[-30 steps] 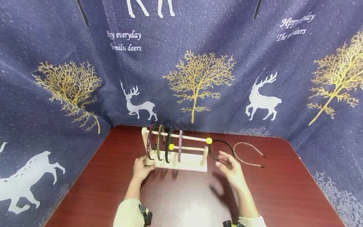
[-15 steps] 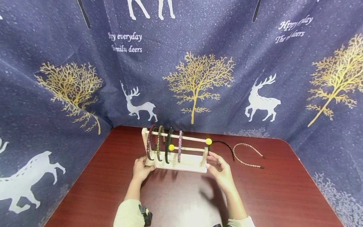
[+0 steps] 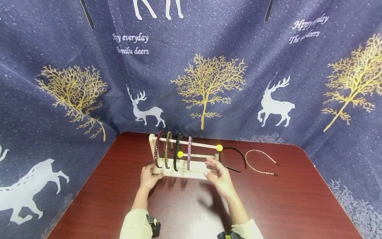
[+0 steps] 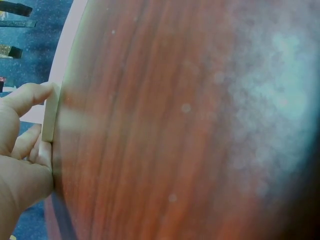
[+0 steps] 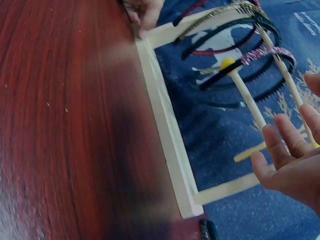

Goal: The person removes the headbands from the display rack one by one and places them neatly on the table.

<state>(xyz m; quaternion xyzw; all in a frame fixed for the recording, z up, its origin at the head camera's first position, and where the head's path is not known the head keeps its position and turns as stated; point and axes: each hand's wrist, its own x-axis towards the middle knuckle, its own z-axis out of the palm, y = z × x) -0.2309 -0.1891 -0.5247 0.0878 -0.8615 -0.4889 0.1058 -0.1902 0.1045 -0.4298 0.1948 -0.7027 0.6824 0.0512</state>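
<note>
A pale wooden headband rack (image 3: 197, 171) stands on the table. Hanging on its upper bar are a dark red headband (image 3: 157, 154), a gold one (image 3: 167, 157), a black one (image 3: 177, 156) and a pink glittery one (image 3: 189, 156). My left hand (image 3: 148, 179) grips the near left corner of the rack's base, thumb on top in the left wrist view. My right hand (image 3: 220, 181) hovers in front of the rack's right end, fingers spread and holding nothing. In the right wrist view, its fingers (image 5: 287, 137) overlap the rack's bars; contact is unclear.
Right of the rack, a thin black headband (image 3: 236, 149) and a beige braided headband (image 3: 262, 172) lie on the reddish-brown table (image 3: 286, 205). Yellow balls cap the rack's upper bar (image 3: 206, 145) and lower bar (image 3: 203, 156). A blue patterned cloth (image 3: 232, 43) hangs behind the table.
My right hand has moved left, from beside the black headband to in front of the rack's right end. The left hand and the rack look unmoved.
</note>
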